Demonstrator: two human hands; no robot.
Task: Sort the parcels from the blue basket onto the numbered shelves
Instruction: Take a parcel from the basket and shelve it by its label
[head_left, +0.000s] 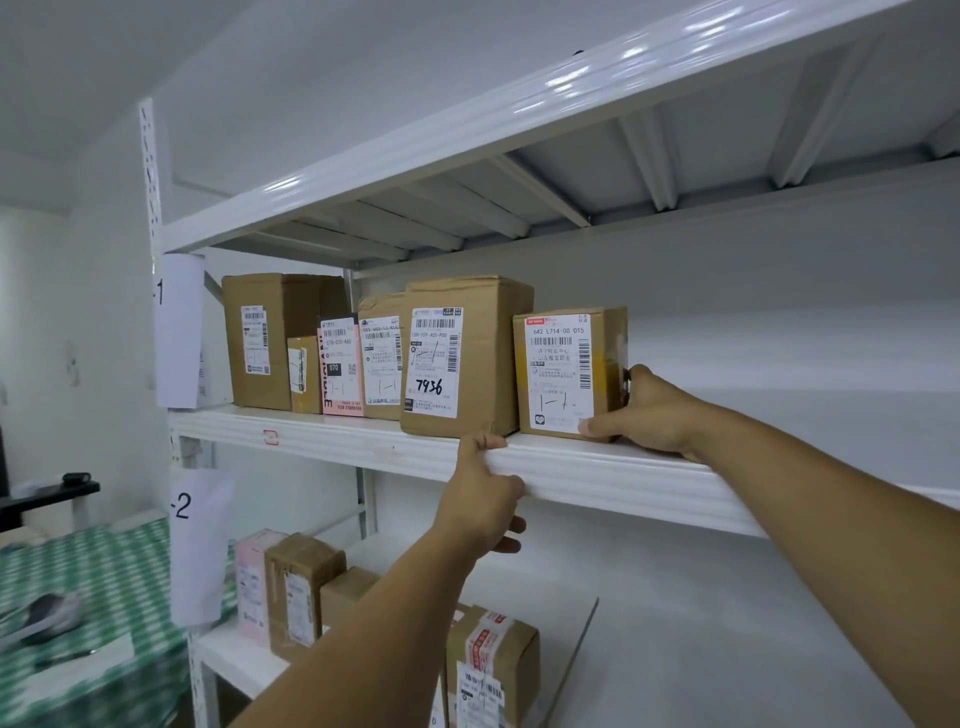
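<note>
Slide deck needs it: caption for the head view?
Right hand holds a labelled parcel on the shelf marked 1; left hand grips its front edge.

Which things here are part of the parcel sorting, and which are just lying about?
Job: rightmost parcel in right hand; left hand gripping shelf edge; -1 sheet; -2 sheet.
Lying about: green checked cloth; grey object on it.

Green-check tablecloth lower L, dark object on it.

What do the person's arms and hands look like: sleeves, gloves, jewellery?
Left forearm and right forearm are bare to the frame edge; no sleeve shows. The left hand and right hand are ungloved, with no watch or wristband. Rings: too small to tell.
</note>
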